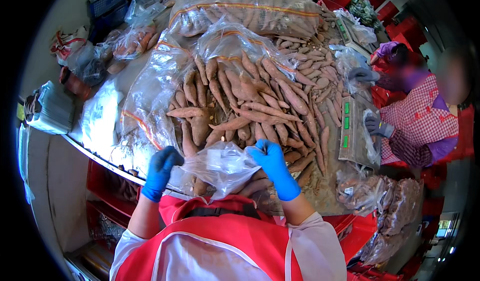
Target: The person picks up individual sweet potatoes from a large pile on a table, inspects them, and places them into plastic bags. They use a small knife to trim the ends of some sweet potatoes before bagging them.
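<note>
My left hand (162,172), in a blue glove with dark soiling, pinches one side of a clear plastic bag (221,164). On the other side of the bag, my right hand (275,168) in a blue glove grips its edge. The bag is stretched between both hands near the table's front edge, and no sweet potato can be made out inside it. Just beyond lies a large heap of sweet potatoes (262,108), partly under an open clear sack (150,89) with a red and yellow stripe.
A full sack of sweet potatoes (243,10) lies at the back. A scale (350,131) stands at the right, beside a co-worker (420,119) in a checked apron. Flat plastic bags (99,112) lie at the left. Red crates (112,191) sit below the table, and filled bags (360,191) at the right corner.
</note>
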Demonstrator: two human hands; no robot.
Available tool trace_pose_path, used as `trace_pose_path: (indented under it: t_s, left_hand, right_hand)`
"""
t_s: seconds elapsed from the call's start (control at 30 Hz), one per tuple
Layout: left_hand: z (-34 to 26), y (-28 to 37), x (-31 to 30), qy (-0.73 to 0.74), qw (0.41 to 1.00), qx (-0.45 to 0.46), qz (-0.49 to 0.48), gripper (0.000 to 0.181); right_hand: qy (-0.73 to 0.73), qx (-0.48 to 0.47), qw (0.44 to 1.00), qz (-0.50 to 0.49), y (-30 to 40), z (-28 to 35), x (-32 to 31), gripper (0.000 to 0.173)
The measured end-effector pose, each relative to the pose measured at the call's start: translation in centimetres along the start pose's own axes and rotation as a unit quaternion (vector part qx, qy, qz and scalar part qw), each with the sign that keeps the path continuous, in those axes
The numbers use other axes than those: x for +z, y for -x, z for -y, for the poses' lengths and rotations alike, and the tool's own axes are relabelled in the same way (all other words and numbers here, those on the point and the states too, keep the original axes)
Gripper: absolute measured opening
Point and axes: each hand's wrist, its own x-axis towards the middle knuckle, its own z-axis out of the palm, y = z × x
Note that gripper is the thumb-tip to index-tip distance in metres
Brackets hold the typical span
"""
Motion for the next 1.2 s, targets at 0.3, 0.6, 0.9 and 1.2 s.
trace_pose_path:
  t_s: [0.3,0.6,0.9,1.2]
  left_hand:
    - [-3.4,-1.7,6.7,-0.352,0.897,0.261,0.062,0.045]
    - [0.1,-0.6,1.4,-0.084,0.995,-0.042,-0.029,0.022]
    - [0.4,-2.1,1.5,-0.189,0.982,0.017,-0.012,0.051]
    - [-1.5,-1.7,0.0,-0.278,0.955,0.077,-0.063,0.047]
  right_hand:
    - [0.039,-0.082,0.978,0.19,-0.1,2.2,5.4,0.023]
    - [0.051,-0.08,0.995,0.017,-8.2,2.9,-1.3,0.01]
    - [0.405,-0.087,0.91,-0.012,-19.2,-3.6,-5.5,0.048]
    - [0.087,-0.216,0.97,-0.067,-16.7,-2.0,-9.1,0.048]
